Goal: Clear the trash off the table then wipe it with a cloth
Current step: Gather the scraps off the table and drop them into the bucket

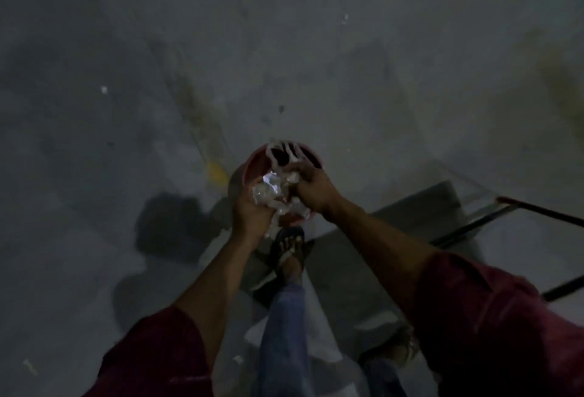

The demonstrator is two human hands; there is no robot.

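Two dark red sleeves (493, 327) frame your view, and between them your jeans leg (282, 333) ends in a sandalled foot (289, 249) planted just short of the bin. Your right side has a grey step (420, 207) with a dark metal frame (474, 226) beside it. Your left hand (249, 210) and right hand (313, 189) are both clenched on a crumpled wad of pale, shiny wrappers (273, 192), held right over the red bin (252, 162). Beyond lies stained grey concrete floor (284, 33), dim and blurred.

glossy crinkled plastic trash (275, 196), matt concrete floor (347, 64)
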